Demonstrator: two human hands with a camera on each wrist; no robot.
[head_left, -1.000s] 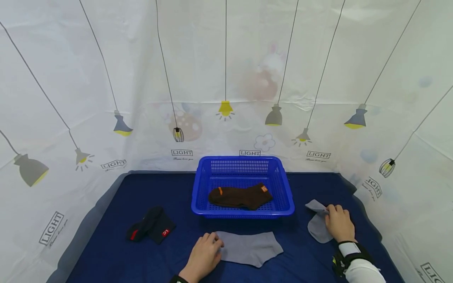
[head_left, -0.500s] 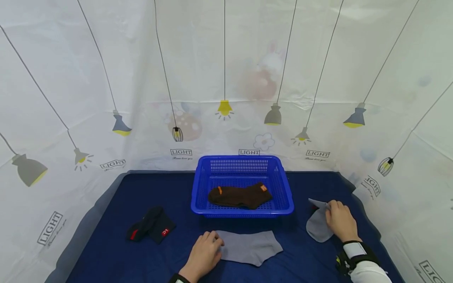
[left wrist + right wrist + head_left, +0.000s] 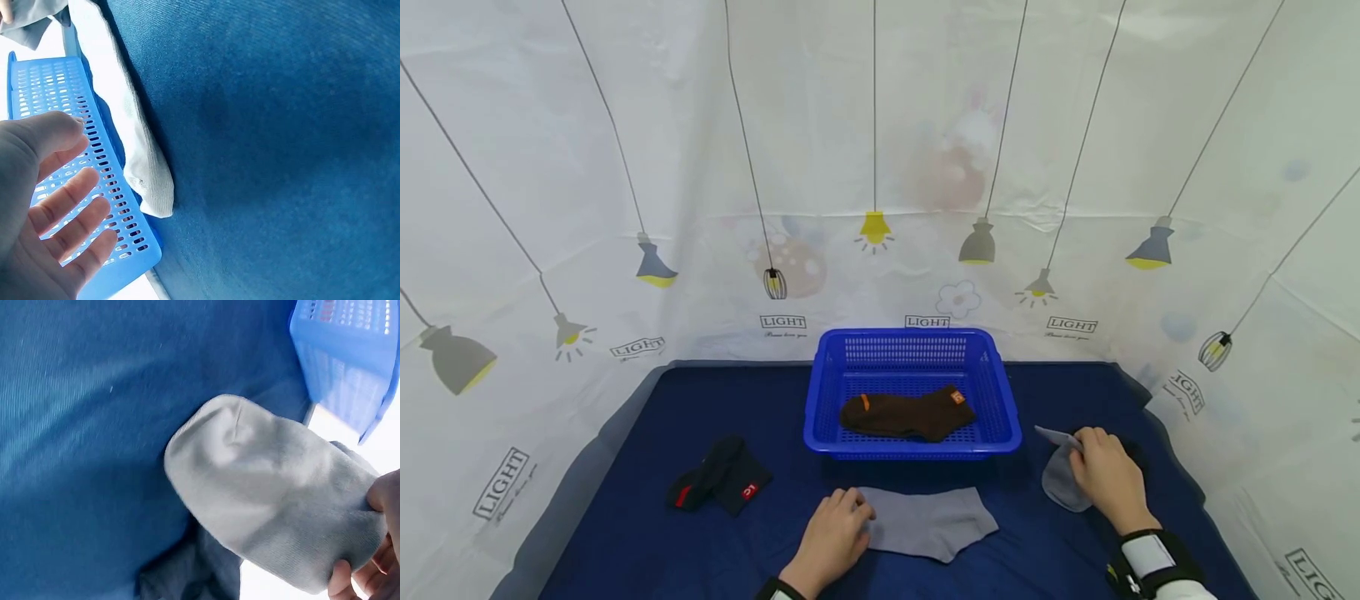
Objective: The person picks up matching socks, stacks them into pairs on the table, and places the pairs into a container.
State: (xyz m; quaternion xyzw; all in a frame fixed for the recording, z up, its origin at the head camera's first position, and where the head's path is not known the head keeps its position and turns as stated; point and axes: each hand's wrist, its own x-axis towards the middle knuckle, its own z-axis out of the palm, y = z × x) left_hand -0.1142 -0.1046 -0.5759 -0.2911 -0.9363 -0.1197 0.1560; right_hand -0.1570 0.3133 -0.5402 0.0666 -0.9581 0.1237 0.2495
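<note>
My right hand point(image 3: 1108, 479) pinches a grey sock point(image 3: 269, 494), which hangs from the fingers above the cloth at the right. A dark sock point(image 3: 194, 569) shows below it in the right wrist view, largely hidden behind the hand in the head view. Another grey sock point(image 3: 928, 525) lies flat in front of the basket. By its left end hovers my left hand point(image 3: 831, 537), its fingers loosely bent and nothing between them, as the left wrist view shows.
A blue plastic basket point(image 3: 913, 450) stands at the back middle with brown socks point(image 3: 906, 415) inside. To the left lies a black sock point(image 3: 722, 475) with red marks. Dark blue cloth point(image 3: 625, 550) covers the table, and a printed white sheet point(image 3: 700, 167) rises behind.
My right hand has picked the grey sock up off the cloth and shifted it slightly left, uncovering part of a dark sock. The left hand has stayed in place.
</note>
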